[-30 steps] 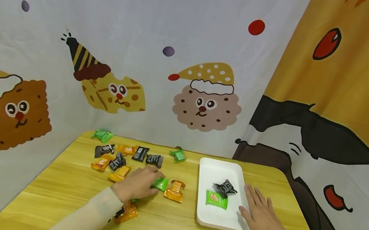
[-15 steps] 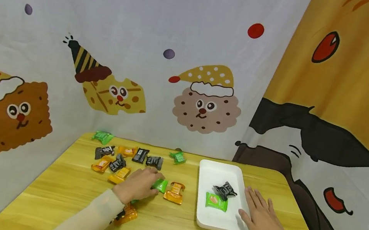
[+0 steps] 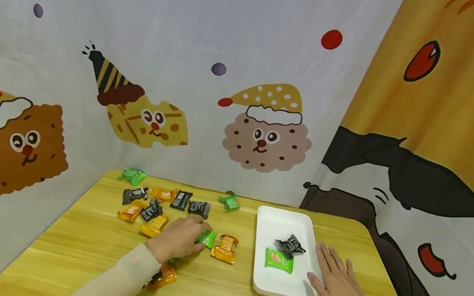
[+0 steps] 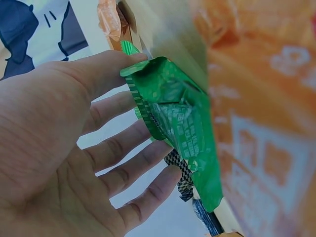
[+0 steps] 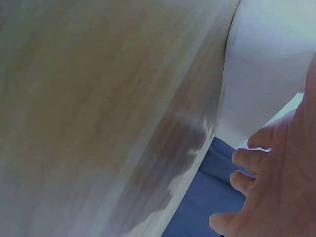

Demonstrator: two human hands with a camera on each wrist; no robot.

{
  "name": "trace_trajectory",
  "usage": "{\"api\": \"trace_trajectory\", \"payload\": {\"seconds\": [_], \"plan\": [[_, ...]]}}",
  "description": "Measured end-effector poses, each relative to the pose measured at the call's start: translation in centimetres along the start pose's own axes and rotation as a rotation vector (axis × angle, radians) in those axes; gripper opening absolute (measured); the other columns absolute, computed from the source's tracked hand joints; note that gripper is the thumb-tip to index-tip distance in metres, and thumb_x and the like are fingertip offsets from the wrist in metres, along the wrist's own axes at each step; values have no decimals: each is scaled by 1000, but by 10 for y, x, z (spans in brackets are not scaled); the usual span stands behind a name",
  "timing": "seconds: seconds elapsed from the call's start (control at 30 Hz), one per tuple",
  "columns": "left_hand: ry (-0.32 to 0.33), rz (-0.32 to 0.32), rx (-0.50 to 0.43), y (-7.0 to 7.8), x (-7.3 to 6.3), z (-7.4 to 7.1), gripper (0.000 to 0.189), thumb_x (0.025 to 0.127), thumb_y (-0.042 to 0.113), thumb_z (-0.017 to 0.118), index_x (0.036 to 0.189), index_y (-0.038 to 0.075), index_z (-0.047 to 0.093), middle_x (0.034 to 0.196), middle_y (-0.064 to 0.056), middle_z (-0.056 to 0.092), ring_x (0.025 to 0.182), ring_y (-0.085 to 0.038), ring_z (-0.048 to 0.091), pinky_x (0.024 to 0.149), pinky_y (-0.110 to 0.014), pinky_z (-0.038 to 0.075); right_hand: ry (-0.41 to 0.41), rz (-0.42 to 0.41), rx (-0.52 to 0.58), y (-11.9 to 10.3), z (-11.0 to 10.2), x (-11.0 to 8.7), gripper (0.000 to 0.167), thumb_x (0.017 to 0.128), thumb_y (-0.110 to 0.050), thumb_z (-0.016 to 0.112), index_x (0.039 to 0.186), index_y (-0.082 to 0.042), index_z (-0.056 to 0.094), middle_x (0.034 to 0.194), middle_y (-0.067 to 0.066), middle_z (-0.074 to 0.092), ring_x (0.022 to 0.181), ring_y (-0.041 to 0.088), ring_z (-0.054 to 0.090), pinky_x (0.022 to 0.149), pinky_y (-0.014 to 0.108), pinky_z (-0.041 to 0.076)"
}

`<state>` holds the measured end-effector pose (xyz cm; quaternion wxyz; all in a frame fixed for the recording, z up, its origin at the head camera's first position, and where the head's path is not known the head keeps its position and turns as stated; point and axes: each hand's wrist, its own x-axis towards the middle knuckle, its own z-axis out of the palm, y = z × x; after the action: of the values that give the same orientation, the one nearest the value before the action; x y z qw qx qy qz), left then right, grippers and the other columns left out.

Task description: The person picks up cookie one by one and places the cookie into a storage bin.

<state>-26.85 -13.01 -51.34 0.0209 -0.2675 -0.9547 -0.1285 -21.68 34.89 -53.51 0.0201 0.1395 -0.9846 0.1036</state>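
My left hand [image 3: 180,236] is lowered among wrapped snack packets on the wooden table, fingers loosely bent. At its fingertips lies a green packet [image 3: 207,238], partly covered by the hand; contact is unclear. The left wrist view shows another green packet [image 4: 173,123] and an orange packet [image 4: 266,123] close to the camera, with the fingers behind the green one. My right hand [image 3: 341,284], fingers fairly straight, lies along the right side of a white tray [image 3: 264,284]. Inside the tray are a black packet [image 3: 290,245] and a green-wrapped packet [image 3: 279,260].
An orange packet [image 3: 225,249] lies between the left hand and the tray. Several black, orange and green packets cluster at the back left, including a black one [image 3: 181,200]. A green packet [image 3: 230,202] sits near the back edge. A printed curtain [image 3: 190,27] hangs behind the table [image 3: 70,256].
Both hands keep nearly the same places, and the packets and tray stay put. Only the head view has shifted slightly.
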Motion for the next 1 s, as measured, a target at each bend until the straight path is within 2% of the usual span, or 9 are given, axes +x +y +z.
{"api": "trace_trajectory", "payload": {"seconds": [0.47,0.73,1.0], "plan": [[15,12,24,0,3,2,42,102,25,93,140,12,82,132,-13,79,105,-26,75,83,-45,70,-9,24,29,-1,1,2,91,120,-63,52,183,-2,30,191,26,29,175,58,28,134,90,18],[9,10,29,1,2,3,43,103,26,93,141,12,81,132,-13,78,105,-27,76,83,-47,70,-19,54,65,-8,4,4,93,121,-61,51,183,3,25,190,31,26,175,60,26,134,91,16],[11,15,52,2,4,3,43,102,27,94,140,12,81,129,-12,79,102,-26,76,83,-47,70,-18,80,51,-10,7,5,94,121,-62,51,183,3,25,190,32,27,175,61,26,134,92,14]]}}
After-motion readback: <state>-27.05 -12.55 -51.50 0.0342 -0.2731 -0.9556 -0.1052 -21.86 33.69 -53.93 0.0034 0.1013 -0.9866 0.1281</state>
